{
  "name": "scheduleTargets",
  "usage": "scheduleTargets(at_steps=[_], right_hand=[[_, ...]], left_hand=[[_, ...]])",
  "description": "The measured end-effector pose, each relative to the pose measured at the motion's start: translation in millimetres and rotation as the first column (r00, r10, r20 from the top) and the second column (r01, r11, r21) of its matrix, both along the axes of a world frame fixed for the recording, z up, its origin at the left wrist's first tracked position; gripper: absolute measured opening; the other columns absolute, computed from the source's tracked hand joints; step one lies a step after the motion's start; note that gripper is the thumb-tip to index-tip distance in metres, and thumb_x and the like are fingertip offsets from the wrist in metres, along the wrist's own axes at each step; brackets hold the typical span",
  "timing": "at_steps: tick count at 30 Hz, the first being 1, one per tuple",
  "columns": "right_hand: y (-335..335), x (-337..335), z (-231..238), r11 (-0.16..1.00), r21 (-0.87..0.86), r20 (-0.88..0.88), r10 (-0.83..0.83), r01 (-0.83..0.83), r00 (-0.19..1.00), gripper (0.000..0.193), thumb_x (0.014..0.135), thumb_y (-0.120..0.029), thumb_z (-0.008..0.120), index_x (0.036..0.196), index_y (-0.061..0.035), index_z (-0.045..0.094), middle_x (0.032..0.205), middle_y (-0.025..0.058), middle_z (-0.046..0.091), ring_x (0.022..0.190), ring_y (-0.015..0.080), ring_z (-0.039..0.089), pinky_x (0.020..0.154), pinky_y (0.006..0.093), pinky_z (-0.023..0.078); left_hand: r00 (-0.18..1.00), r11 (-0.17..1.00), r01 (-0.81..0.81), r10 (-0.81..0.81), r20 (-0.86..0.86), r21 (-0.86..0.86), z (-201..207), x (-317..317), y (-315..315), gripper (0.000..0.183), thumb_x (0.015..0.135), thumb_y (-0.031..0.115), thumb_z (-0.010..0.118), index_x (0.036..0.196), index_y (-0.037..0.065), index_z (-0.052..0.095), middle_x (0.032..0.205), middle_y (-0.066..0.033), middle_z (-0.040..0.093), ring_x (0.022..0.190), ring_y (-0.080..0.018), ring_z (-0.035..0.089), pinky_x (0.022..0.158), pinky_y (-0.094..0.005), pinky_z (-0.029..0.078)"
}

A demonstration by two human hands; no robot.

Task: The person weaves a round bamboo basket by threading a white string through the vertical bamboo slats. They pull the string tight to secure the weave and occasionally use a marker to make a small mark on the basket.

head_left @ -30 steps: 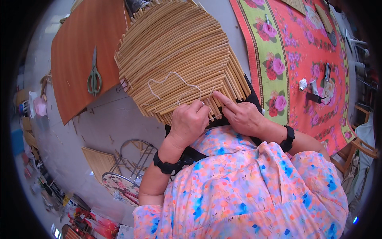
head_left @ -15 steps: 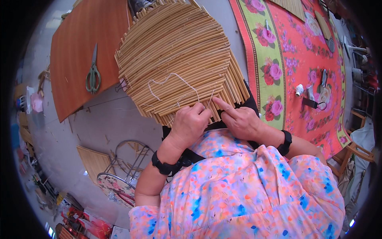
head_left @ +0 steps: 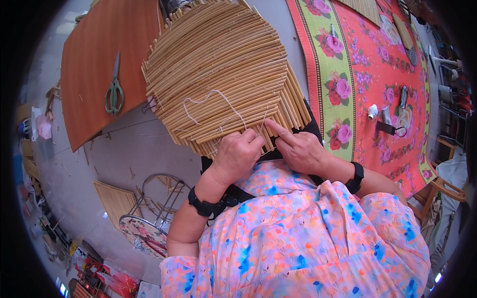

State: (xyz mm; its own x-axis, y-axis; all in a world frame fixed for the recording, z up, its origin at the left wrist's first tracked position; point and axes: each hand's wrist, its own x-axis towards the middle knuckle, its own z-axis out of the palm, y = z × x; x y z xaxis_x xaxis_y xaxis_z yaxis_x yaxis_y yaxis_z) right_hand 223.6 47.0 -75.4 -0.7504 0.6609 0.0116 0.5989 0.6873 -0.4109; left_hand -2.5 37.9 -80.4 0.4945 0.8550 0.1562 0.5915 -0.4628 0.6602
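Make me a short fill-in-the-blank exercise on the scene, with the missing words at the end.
The scissors lie to the ____ of the stick mat.
The right hand has its ____ finger stretched out.
The loose thread on the stick mat is ____.
The flowered cloth spreads to the ____ of the stick mat.
Missing words: left; index; white; right.

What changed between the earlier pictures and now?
Only the view shifts slightly; nothing is visibly taken or let go. The left hand and right hand, its index finger extended, stay at the near edge of the stick mat; the white thread and scissors look unmoved.
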Motion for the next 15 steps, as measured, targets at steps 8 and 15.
scheduleTargets(at_steps=[8,15], right_hand=[[1.3,1.1,3.8,0.999,-0.032,-0.002,-0.004,0.004,1.000,0.008,0.081,-0.010,0.057,0.076,-0.0042,0.057,0.152,0.0124,0.047,0.056,0.0178,0.063,0.051,0.0319,0.052],[0.6,-0.1,1.6,0.999,-0.025,0.012,0.023,-0.022,1.000,0.007,0.081,-0.009,0.057,0.076,-0.0041,0.056,0.152,0.0130,0.046,0.057,0.0174,0.064,0.052,0.0315,0.053]], left_hand=[[0.999,1.000,0.008,-0.008,-0.032,0.004,0.5,-0.7,0.5,0.006,0.076,0.007,0.066,0.077,0.009,0.060,0.075,-0.0082,0.055,0.063,-0.0287,0.061,0.059,-0.0410,0.052],[0.999,1.000,0.007,-0.008,-0.050,-0.019,-1.5,-1.8,-0.9,0.009,0.079,0.011,0.070,0.080,0.010,0.061,0.076,-0.0077,0.056,0.066,-0.0286,0.061,0.060,-0.0408,0.051]])
